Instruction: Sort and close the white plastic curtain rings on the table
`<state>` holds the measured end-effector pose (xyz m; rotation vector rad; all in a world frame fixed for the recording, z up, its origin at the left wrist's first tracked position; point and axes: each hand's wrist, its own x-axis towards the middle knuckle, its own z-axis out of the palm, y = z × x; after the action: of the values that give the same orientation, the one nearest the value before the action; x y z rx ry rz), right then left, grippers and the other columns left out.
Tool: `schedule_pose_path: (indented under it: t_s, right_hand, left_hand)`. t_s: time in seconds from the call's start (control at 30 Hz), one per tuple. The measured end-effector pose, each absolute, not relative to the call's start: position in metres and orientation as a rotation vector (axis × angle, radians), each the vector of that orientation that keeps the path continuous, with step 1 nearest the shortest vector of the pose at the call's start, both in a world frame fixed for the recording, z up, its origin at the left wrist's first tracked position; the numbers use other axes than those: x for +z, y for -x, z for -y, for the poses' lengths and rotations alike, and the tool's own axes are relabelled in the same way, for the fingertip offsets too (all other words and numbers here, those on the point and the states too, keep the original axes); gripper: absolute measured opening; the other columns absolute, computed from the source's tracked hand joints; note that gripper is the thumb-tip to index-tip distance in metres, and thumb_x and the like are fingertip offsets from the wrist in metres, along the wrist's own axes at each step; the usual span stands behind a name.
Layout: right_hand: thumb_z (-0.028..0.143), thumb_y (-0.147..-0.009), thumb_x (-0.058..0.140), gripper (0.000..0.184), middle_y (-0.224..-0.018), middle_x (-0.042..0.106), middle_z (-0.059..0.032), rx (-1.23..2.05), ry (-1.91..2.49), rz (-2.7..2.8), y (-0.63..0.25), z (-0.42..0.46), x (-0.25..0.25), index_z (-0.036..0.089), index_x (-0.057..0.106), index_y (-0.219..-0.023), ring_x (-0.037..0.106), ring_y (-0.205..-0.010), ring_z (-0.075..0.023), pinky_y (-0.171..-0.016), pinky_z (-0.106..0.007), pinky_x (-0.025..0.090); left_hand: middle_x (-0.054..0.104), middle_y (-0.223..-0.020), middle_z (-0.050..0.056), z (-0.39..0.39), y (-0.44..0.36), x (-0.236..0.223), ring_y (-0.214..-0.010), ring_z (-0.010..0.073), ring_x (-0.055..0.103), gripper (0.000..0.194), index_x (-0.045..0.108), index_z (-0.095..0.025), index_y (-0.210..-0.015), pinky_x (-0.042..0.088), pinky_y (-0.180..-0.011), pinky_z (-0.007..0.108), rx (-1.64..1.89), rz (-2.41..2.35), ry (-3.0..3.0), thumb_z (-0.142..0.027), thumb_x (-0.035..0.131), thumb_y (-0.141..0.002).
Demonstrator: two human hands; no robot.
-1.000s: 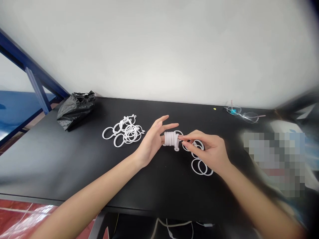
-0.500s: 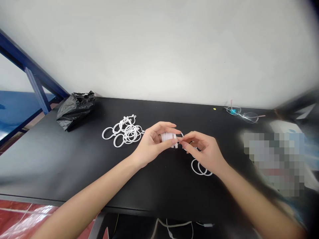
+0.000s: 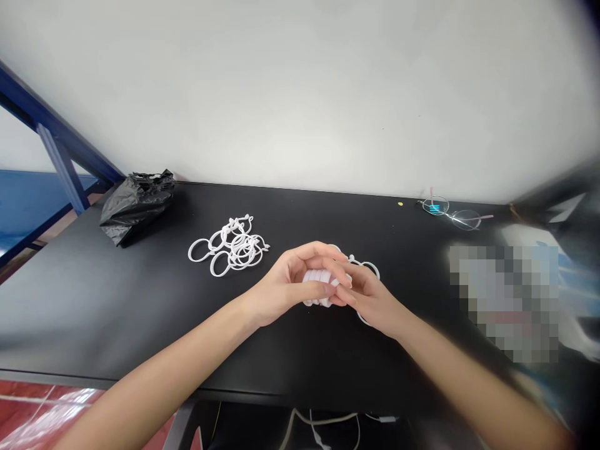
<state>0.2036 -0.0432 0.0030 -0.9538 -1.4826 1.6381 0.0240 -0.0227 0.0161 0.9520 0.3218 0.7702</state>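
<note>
Fingers of my left hand (image 3: 290, 281), curled around stacked white plastic rings (image 3: 316, 287); right hand's (image 3: 375, 303), touching them, grip hidden; loose white rings (image 3: 241, 247), left.

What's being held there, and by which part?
A bundle of white rings: the left hand curls around it; the right hand is at its right end.

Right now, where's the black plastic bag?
Head view: the black plastic bag sits at the table's far left, by the wall and blue frame.
</note>
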Motion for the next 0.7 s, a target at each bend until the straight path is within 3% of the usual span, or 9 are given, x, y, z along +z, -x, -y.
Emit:
schedule_pose_path:
  t_s: [0.13, 0.27, 0.4, 0.53, 0.7]
  right_hand:
    - [0.053, -0.082, 0.069, 0.037, -0.062, 0.053, 0.0021, 1.633, 0.991, 1.513, -0.199, 0.046, 0.002, 0.019, 0.059, -0.069, 0.052, -0.059, -0.0123, -0.055, -0.026, 0.048]
    - [0.041, -0.082, 0.070, 0.030, -0.061, 0.054, 0.0033, 1.548, 0.993, 1.569, -0.198, 0.046, 0.001, 0.019, 0.056, -0.067, 0.051, -0.056, -0.0112, -0.050, -0.023, 0.044]
    - [0.022, -0.088, 0.057, 0.003, -0.069, 0.057, 0.0033, 1.388, 1.022, 1.672, -0.201, 0.046, -0.002, 0.022, 0.059, -0.090, 0.052, -0.058, -0.0116, -0.055, -0.025, 0.045]
    - [0.008, -0.085, 0.047, 0.025, -0.084, 0.062, 0.0000, 1.078, 1.119, 1.838, -0.204, 0.049, -0.004, 0.022, 0.050, -0.105, 0.058, -0.069, -0.0154, -0.063, -0.029, 0.047]
    - [0.005, -0.085, 0.045, 0.026, -0.087, 0.062, -0.0025, 0.712, 1.157, 1.968, -0.202, 0.052, -0.005, 0.022, 0.047, -0.105, 0.060, -0.069, -0.0168, -0.061, -0.029, 0.047]
  left_hand:
    - [0.070, -0.094, 0.004, 0.025, -0.025, 0.018, -0.087, 0.0185, 0.073, 0.020, 0.066, -0.017, -0.105, 0.059, -0.079, 0.030, 0.699, -0.283, -0.997, -0.008, 0.060, -0.089]
    - [0.067, -0.102, 0.007, 0.027, -0.026, 0.021, -0.089, 0.0193, 0.072, 0.020, 0.063, -0.016, -0.106, 0.060, -0.081, 0.031, 0.700, -0.281, -1.104, -0.009, 0.062, -0.088]
    - [0.062, -0.113, 0.008, 0.030, -0.026, 0.022, -0.079, 0.0163, 0.069, 0.045, 0.051, -0.023, -0.124, 0.060, -0.072, 0.032, 0.778, -0.369, -1.306, -0.009, 0.065, -0.083]
    - [0.059, -0.118, 0.009, 0.034, -0.027, 0.016, -0.087, 0.0183, 0.065, 0.062, 0.043, -0.025, -0.132, 0.055, -0.076, 0.032, 0.920, -0.660, -1.736, -0.005, 0.061, -0.077]
    - [0.055, -0.119, 0.012, 0.035, -0.035, 0.000, -0.100, 0.0237, 0.059, 0.053, 0.047, -0.023, -0.128, 0.053, -0.080, 0.036, 1.160, -0.887, -2.272, -0.006, 0.050, -0.078]
